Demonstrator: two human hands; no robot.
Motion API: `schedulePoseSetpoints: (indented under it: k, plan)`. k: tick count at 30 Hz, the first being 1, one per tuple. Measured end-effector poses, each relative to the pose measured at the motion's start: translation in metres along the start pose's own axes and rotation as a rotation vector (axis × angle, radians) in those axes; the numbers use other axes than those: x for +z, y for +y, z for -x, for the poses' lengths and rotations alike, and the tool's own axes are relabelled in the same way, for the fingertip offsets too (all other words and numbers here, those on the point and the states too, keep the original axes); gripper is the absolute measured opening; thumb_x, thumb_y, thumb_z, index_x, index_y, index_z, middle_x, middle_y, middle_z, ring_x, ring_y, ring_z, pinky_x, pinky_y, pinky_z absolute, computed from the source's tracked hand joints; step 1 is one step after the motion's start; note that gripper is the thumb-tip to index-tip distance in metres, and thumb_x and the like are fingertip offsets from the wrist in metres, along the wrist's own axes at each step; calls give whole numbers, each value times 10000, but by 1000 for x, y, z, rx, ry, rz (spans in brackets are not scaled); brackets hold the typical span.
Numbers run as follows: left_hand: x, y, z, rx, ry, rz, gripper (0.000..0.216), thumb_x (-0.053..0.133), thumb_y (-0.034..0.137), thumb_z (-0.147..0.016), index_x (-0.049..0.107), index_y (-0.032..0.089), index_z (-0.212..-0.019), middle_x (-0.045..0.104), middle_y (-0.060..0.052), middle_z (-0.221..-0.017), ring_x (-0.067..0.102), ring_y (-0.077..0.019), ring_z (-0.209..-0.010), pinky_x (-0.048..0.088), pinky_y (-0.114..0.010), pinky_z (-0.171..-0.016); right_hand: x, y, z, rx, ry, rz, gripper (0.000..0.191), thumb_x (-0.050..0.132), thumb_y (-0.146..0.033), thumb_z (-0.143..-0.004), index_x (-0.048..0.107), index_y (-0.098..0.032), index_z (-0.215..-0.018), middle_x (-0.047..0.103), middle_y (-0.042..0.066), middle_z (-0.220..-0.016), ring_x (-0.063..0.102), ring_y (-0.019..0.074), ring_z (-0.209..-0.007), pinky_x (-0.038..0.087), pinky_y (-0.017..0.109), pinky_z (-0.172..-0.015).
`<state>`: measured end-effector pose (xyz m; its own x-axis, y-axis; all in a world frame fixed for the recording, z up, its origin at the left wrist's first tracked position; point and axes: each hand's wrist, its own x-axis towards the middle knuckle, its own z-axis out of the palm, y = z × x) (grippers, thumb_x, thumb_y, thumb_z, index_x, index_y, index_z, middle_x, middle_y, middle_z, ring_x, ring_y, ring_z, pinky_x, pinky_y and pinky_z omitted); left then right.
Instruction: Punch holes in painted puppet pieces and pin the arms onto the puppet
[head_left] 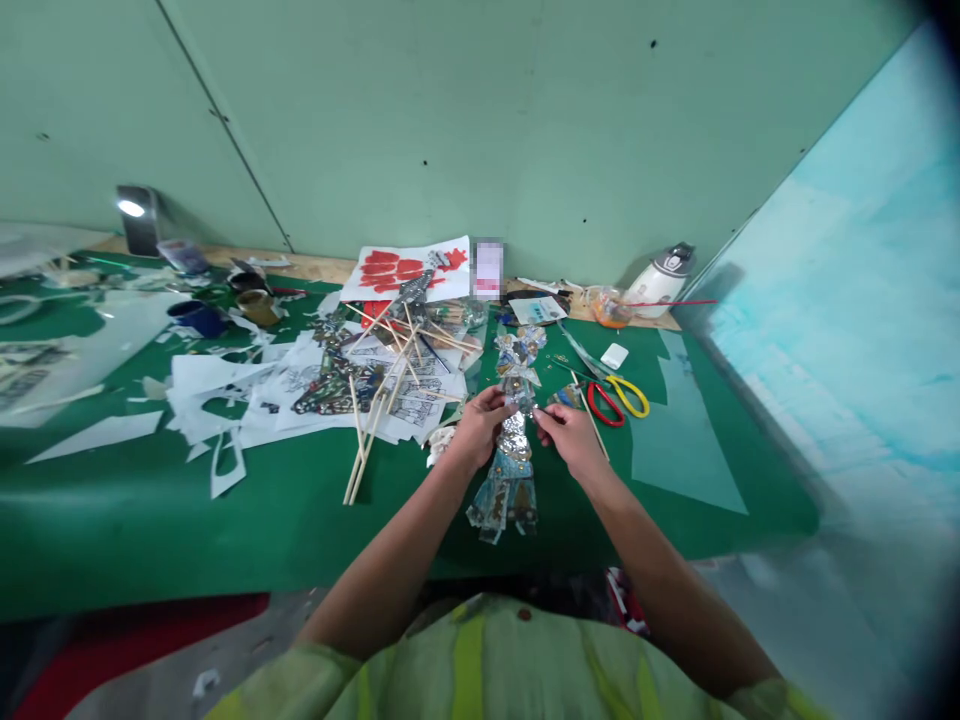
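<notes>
A long, flat shadow puppet (513, 470), glossy and painted in blue, silver and gold, lies upright before me on the green tabletop. Its wide lower end points toward me. My left hand (482, 428) is closed on the puppet's left edge at mid-length, thumb on top. On the opposite side my right hand (568, 433) pinches at the puppet's right edge; whether a small part sits between the fingertips is too fine to make out. Just beyond that hand lie a small painted piece (564, 396) and a thin stick (592, 418).
Scissors (616, 398) with red and yellow handles lie right of my hands, near a white box (614, 355) and a translucent sheet (679, 440). Wooden sticks (382, 405) cross over line-drawn papers (285, 395) on the left. Paint cups (196, 318), a lamp (139, 220) and a white kettle (664, 280) stand behind.
</notes>
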<state>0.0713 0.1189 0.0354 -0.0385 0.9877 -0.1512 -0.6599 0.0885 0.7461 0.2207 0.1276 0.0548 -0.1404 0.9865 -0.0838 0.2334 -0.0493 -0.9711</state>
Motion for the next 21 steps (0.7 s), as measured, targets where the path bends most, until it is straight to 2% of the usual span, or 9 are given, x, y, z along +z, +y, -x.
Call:
schedulePoseSetpoints:
  k: [3, 6, 10, 14, 21]
  plan:
    - [-1, 3, 1, -71, 9, 110, 336, 796, 97, -520, 656, 152, -820, 651, 25, -695, 585, -84, -591, 425, -196, -570, 1, -2, 0, 45, 38, -182, 289, 716, -438, -692, 609, -179, -622, 542, -26, -507, 473, 107, -470, 360, 246, -469]
    - [-2, 4, 0, -73, 22, 142, 303, 764, 76, -525, 662, 155, -800, 643, 30, -683, 566, -63, -572, 416, -183, -568, 0, -3, -1, 76, 80, -313, 291, 760, -408, -655, 603, -168, -607, 535, -28, -505, 456, 88, -462, 338, 228, -450]
    - [-1, 4, -2, -78, 8, 163, 295, 743, 62, -531, 655, 157, -796, 666, 5, -718, 613, -100, -637, 454, -214, -636, -2, -2, -1, 108, 159, -413, 282, 793, -377, -614, 610, -163, -611, 552, -22, -522, 458, 78, -465, 328, 218, -440]
    - [-2, 1, -3, -77, -10, 174, 283, 740, 85, -565, 649, 158, -822, 685, -17, -744, 655, -155, -738, 481, -264, -715, -2, 0, 0, 105, 162, -435, 257, 790, -367, -620, 625, -172, -638, 562, -18, -530, 465, 86, -472, 337, 227, -442]
    - [-4, 1, -1, -74, -7, 182, 284, 738, 73, -567, 646, 149, -824, 670, -3, -736, 640, -126, -693, 473, -265, -731, 0, -1, 4, 115, 136, -398, 257, 785, -367, -620, 617, -172, -627, 566, -12, -549, 461, 90, -480, 336, 231, -436]
